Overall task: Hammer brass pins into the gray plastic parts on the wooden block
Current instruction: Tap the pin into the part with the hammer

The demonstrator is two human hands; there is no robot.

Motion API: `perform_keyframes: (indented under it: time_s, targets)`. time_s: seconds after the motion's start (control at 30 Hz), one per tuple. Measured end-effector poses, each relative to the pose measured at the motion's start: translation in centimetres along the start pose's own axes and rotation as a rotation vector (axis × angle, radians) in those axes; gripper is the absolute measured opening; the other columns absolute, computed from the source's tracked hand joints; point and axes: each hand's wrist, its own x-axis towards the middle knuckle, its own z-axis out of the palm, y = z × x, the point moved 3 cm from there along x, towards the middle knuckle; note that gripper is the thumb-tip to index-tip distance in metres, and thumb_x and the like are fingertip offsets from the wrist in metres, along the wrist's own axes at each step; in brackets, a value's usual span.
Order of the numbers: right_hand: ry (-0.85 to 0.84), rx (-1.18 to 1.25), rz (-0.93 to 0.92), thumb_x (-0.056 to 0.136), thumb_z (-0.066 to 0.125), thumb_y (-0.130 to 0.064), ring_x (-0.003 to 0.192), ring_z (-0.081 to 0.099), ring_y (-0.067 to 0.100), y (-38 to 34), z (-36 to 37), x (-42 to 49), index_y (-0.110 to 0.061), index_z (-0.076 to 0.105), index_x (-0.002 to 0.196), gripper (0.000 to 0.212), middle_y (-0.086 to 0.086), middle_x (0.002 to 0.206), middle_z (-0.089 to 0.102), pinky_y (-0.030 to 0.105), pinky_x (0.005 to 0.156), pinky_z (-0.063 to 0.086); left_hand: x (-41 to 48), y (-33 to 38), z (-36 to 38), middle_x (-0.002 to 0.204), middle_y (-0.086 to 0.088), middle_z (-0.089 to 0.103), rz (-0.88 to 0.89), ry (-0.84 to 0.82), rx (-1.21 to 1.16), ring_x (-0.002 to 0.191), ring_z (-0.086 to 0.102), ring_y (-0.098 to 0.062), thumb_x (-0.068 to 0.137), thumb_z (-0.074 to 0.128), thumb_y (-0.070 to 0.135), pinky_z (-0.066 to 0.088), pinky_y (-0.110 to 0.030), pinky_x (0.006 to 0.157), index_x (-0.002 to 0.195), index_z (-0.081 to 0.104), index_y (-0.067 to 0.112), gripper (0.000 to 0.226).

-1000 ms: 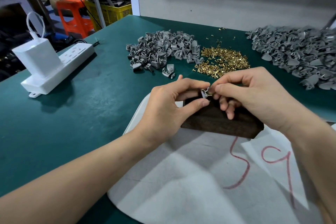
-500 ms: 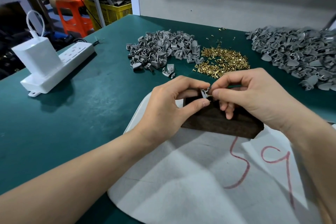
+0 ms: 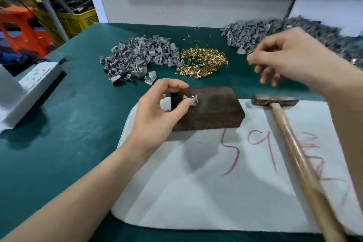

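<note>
A dark wooden block [image 3: 214,108] lies on a white felt sheet [image 3: 206,192]. My left hand [image 3: 157,116] pinches a small gray plastic part [image 3: 193,100] with a brass pin in it, holding it down on the block's top left. My right hand [image 3: 290,57] hovers blurred above the table to the right, fingers loosely apart with nothing visible in them. A hammer [image 3: 290,135] with a wooden handle lies on the felt right of the block, its head just below my right hand.
A pile of brass pins [image 3: 202,63] sits behind the block, a heap of gray parts [image 3: 137,59] to its left, a larger gray heap [image 3: 275,31] at the back right. A white power strip [image 3: 37,78] with a charger lies at the left.
My right hand let go of the part and lifted away to the right. My left hand set the part down on the block. The view shifted, and the hammer now shows.
</note>
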Motion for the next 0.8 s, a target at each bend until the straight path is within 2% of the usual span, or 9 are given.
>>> perform_keyframes:
  time_s: [0.03, 0.13, 0.2, 0.33, 0.43, 0.53, 0.63, 0.7, 0.8]
  targets:
    - [0.002, -0.055, 0.11, 0.087, 0.067, -0.021, 0.039, 0.058, 0.017, 1.0, -1.4, -0.5, 0.003, 0.061, 0.075, 0.027, 0.013, 0.059, 0.06, 0.022, 0.034, 0.044, 0.0, 0.1, 0.0, 0.103, 0.01, 0.064, -0.003, 0.001, 0.002, 0.098, 0.055, -0.001, 0.085, 0.069, 0.012, 0.04, -0.008, 0.082, 0.097, 0.064, 0.025, 0.019]
    - [-0.243, -0.206, 0.554, 0.079, 0.076, -0.031, 0.035, 0.053, 0.025, 3.8, -1.5, -3.4, 0.007, 0.057, 0.072, 0.044, 0.015, 0.05, 0.053, 0.026, 0.036, 0.046, 0.3, 0.2, 0.1, 0.118, 0.006, 0.056, -0.038, -0.013, 0.06, 0.114, 0.048, -0.004, 0.087, 0.065, 0.01, 0.031, 0.004, 0.072, 0.092, 0.065, 0.023, 0.014]
    - [-0.302, -0.284, 0.629, 0.075, 0.079, -0.029, 0.034, 0.055, 0.026, 5.4, -0.2, -4.6, 0.008, 0.057, 0.071, 0.044, 0.012, 0.044, 0.055, 0.028, 0.038, 0.048, 0.5, 0.1, 0.2, 0.121, 0.008, 0.053, -0.057, -0.038, 0.106, 0.121, 0.045, -0.007, 0.088, 0.065, 0.012, 0.029, 0.005, 0.071, 0.086, 0.066, 0.023, 0.011]
    - [-0.093, -0.252, 0.556, 0.076, 0.071, -0.018, 0.026, 0.038, 0.018, 7.3, 0.4, -5.5, -0.003, 0.052, 0.058, 0.03, 0.004, 0.034, 0.044, 0.017, 0.034, 0.033, 0.7, 0.1, 0.2, 0.122, 0.008, 0.052, -0.055, -0.081, 0.127, 0.121, 0.046, -0.008, 0.089, 0.064, 0.013, 0.031, 0.004, 0.073, 0.084, 0.065, 0.023, 0.011]
    - [-0.107, 0.064, 0.582, 0.081, 0.06, -0.014, 0.032, 0.04, 0.012, 6.6, 0.0, -6.7, -0.01, 0.051, 0.065, 0.019, 0.003, 0.047, 0.046, 0.016, 0.036, 0.031, 0.5, 0.4, 0.0, 0.123, 0.008, 0.052, -0.07, -0.099, 0.109, 0.117, 0.047, -0.005, 0.089, 0.065, 0.014, 0.032, 0.005, 0.071, 0.083, 0.064, 0.025, 0.012]
    - [-0.07, 0.309, 0.446, 0.083, 0.052, 0.004, 0.032, 0.04, 0.009, 3.6, -0.3, -7.6, -0.005, 0.05, 0.079, 0.01, 0.007, 0.055, 0.047, 0.015, 0.033, 0.031, 0.4, 0.5, -0.1, 0.122, 0.009, 0.053, -0.076, -0.098, 0.116, 0.115, 0.048, -0.001, 0.088, 0.066, 0.016, 0.032, 0.004, 0.072, 0.083, 0.066, 0.025, 0.01]
    - [-0.046, 0.235, 0.22, 0.087, 0.058, -0.004, 0.029, 0.04, 0.012, -1.6, -0.7, -8.4, 0.007, 0.061, 0.087, 0.011, 0.007, 0.047, 0.053, 0.015, 0.032, 0.031, 0.3, 0.4, -0.1, 0.122, 0.007, 0.054, -0.065, -0.08, 0.121, 0.112, 0.05, -0.003, 0.088, 0.063, 0.011, 0.034, 0.003, 0.072, 0.091, 0.066, 0.02, 0.01]
    - [-0.05, 0.107, 0.108, 0.091, 0.059, -0.02, 0.029, 0.044, 0.012, -4.8, 0.0, -8.8, 0.004, 0.064, 0.077, 0.028, 0.003, 0.044, 0.055, 0.016, 0.033, 0.034, 0.4, 0.4, -0.1, 0.123, 0.005, 0.054, -0.075, -0.076, 0.133, 0.114, 0.05, -0.006, 0.088, 0.061, 0.006, 0.037, -0.002, 0.074, 0.091, 0.063, 0.016, 0.011]
    - [-0.011, -0.082, 0.004, 0.093, 0.053, -0.024, 0.028, 0.047, 0.012, -7.7, 2.5, -8.6, -0.007, 0.054, 0.056, 0.041, -0.002, 0.034, 0.051, 0.016, 0.035, 0.04, 0.7, 0.3, 0.0, 0.124, 0.003, 0.052, -0.085, -0.097, 0.186, 0.117, 0.049, -0.009, 0.088, 0.061, 0.007, 0.037, -0.018, 0.083, 0.09, 0.063, 0.013, 0.007]
